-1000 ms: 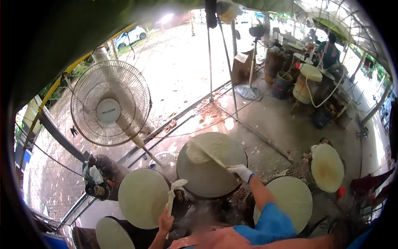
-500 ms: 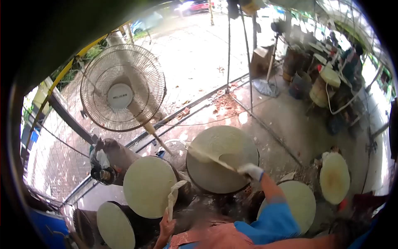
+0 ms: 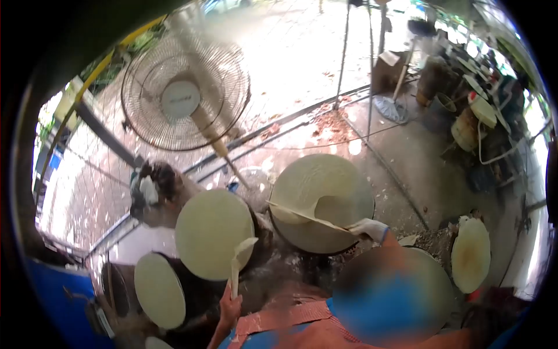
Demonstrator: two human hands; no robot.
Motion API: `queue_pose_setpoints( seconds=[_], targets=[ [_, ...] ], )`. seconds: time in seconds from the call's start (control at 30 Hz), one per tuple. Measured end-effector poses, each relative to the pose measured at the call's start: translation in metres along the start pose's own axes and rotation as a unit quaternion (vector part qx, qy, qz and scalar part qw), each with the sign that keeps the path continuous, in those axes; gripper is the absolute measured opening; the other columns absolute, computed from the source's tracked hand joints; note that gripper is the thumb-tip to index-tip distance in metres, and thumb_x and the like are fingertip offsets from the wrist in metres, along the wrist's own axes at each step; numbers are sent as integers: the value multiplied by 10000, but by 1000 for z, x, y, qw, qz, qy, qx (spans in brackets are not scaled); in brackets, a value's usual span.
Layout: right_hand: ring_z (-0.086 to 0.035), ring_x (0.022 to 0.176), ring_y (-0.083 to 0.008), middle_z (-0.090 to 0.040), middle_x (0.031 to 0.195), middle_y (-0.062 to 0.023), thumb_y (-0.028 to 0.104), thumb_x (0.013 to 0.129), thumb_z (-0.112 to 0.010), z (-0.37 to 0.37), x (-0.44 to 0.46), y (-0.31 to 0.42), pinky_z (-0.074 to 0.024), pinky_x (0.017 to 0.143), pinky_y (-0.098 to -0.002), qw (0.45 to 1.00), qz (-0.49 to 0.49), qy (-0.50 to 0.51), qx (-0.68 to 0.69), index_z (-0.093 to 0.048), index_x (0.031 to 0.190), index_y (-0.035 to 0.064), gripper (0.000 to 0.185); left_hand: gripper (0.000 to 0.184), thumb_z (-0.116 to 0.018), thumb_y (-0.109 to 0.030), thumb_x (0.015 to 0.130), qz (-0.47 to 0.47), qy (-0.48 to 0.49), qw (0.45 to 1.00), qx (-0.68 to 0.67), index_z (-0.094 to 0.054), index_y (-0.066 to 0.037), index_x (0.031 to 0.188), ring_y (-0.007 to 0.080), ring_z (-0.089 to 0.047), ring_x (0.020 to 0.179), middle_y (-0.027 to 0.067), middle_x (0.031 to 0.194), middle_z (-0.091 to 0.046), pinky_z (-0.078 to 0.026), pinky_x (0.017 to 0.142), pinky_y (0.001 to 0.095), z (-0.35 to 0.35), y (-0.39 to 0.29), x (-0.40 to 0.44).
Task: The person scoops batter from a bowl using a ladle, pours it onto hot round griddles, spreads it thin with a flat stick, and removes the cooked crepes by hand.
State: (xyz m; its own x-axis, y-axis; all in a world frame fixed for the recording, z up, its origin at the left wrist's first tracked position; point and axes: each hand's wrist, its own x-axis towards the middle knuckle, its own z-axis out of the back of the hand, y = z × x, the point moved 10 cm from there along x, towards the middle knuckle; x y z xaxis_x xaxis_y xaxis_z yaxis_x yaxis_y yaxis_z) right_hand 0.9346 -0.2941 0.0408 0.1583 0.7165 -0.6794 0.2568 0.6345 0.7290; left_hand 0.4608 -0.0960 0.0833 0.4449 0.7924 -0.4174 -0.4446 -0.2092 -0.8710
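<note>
Left of the grey griddle (image 3: 349, 218), pale yellow-green batter (image 3: 214, 232); right of it, a cream crepe (image 3: 471, 256), brown-centred.

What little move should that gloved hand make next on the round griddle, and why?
I'd have the right hand swing the stick toward the near side of the griddle. Batter coats the far side, a pale patch of it shows just on the near side of the stick's left end, and the griddle's near side looks mostly bare.

Grey floor (image 3: 415, 157), reddish debris (image 3: 330, 125) on it, metal rail (image 3: 398, 186), brown box (image 3: 386, 77), pale scraps (image 3: 439, 239).
</note>
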Motion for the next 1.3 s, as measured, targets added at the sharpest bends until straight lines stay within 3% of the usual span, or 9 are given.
queue_pose_setpoints(
  seconds=[0.17, 0.47, 0.7, 0.8, 0.83, 0.97, 1.03, 1.13, 1.3],
  targets=[
    [-418, 426, -80, -504, 547, -11, 203, 770, -645, 30, 7, 45, -310, 385, -256, 988, 137, -63, -23, -688, 989, 47, 272, 628, -535, -11, 756, -32, -9, 998, 56, -338, 24, 1352, 211, -464, 1182, 207, 1314, -455, -367, 951, 291, 12, 10, -9],
    [-390, 369, -112, -467, 504, -29, 229, 758, -625, 4, -33, -14, -312, 362, -291, 994, 28, -15, -104, -655, 1042, 51, 337, 618, -535, -6, 769, -22, 46, 998, 47, -337, 22, 1354, 178, -508, 1070, 154, 1245, -503, -397, 899, 273, 48, 59, -8],
    [-451, 437, -91, -512, 565, -9, 172, 742, -630, -86, -241, -219, -344, 394, -246, 913, -24, -384, 136, -642, 1052, 35, 339, 655, -542, 11, 768, -75, 155, 984, 39, -306, -4, 1380, 196, -515, 1045, 134, 1181, -514, -417, 871, 287, 87, 90, 22],
    [-444, 494, -61, -498, 625, 50, 116, 774, -654, -202, -144, -175, -319, 408, -235, 826, 132, -412, 362, -641, 1003, 68, 234, 702, -507, 13, 787, 31, 234, 972, -17, -239, -99, 1426, 121, -540, 525, 52, 732, -553, -452, 455, 248, 83, 31, 4],
    [-507, 519, -110, -501, 619, 27, 182, 841, -595, -231, -114, -135, -397, 445, -267, 842, 144, -437, 280, -628, 1045, 7, 271, 714, -480, 21, 795, 12, 230, 969, -91, -217, -155, 1436, 64, -359, 339, -12, 559, -424, -282, 297, 220, 81, 29, 0],
    [-594, 582, -211, -629, 678, -77, 214, 818, -615, -284, -48, -40, -456, 559, -378, 732, 276, -601, -164, -669, 978, 108, 200, 720, -483, -7, 826, 58, 273, 946, -163, -182, -228, 1442, 86, -346, 359, -2, 540, -388, -300, 310, 236, 90, 18, -23],
    [-630, 655, -298, -646, 724, -126, 273, 816, -607, -281, -46, -48, -472, 624, -432, 735, 112, -596, -302, -664, 987, 124, 234, 720, -486, -24, 818, 75, 286, 932, -212, -178, -211, 1442, 81, -340, 369, -17, 535, -360, -284, 312, 224, 94, 7, -35],
    [-603, 660, -365, -636, 730, -148, 367, 830, -567, -270, -110, -87, -475, 626, -458, 700, -22, -643, -309, -669, 950, 169, 254, 673, -535, -123, 874, 80, 411, 834, -360, -197, -302, 1428, 75, -292, 378, -19, 570, -320, -279, 320, 210, 98, 7, -55],
    [-607, 857, -361, -642, 867, -179, 313, 825, -559, -264, -90, -63, -466, 745, -387, 729, 181, -654, -87, -669, 990, 97, 292, 636, -540, -187, 891, 107, 519, 690, -493, -214, -368, 1406, 73, -296, 407, -6, 599, -305, -295, 339, 206, 107, 14, -71]
  ],
)
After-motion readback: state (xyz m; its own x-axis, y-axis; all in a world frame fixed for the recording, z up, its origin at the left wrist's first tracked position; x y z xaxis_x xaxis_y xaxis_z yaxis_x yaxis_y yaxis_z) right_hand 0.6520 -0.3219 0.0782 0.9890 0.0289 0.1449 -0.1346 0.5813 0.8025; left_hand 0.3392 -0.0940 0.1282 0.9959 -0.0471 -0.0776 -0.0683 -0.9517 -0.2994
